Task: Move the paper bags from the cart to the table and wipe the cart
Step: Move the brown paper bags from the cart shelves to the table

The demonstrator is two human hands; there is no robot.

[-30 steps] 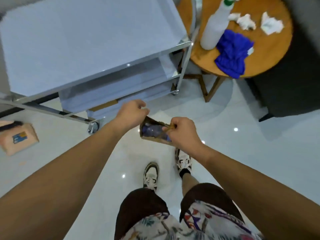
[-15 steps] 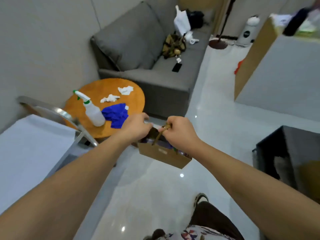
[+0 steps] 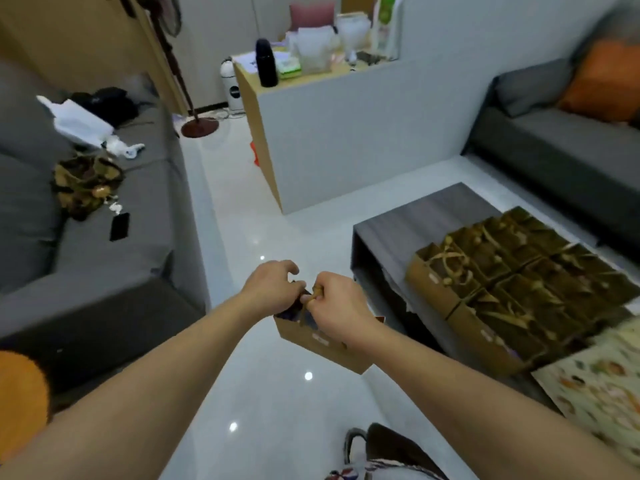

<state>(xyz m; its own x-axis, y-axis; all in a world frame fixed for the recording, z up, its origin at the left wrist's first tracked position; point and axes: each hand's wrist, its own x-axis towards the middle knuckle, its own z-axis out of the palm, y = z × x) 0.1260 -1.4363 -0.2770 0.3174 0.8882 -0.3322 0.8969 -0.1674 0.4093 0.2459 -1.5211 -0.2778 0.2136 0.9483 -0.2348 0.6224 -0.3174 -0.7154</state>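
Note:
I hold one brown paper bag (image 3: 322, 344) in the air over the white floor, just left of the dark low table (image 3: 408, 220). My left hand (image 3: 273, 289) grips the bag's top edge on its left side. My right hand (image 3: 337, 306) pinches the bag's twisted handle. Something dark and bluish shows inside the bag. Several more brown paper bags (image 3: 512, 271) with twisted handles stand in rows on the right half of the table. The cart is out of view.
A grey sofa (image 3: 104, 244) with a phone, a camouflage bag and a white bag runs along the left. A white counter (image 3: 346, 133) with clutter stands ahead. A second sofa (image 3: 561, 147) sits at the far right. A patterned sheet (image 3: 595, 382) lies at the table's near end.
My view has swung right, from the cart and round wooden table to the low table with bags. Both hands have kept hold of the same paper bag and carried it along.

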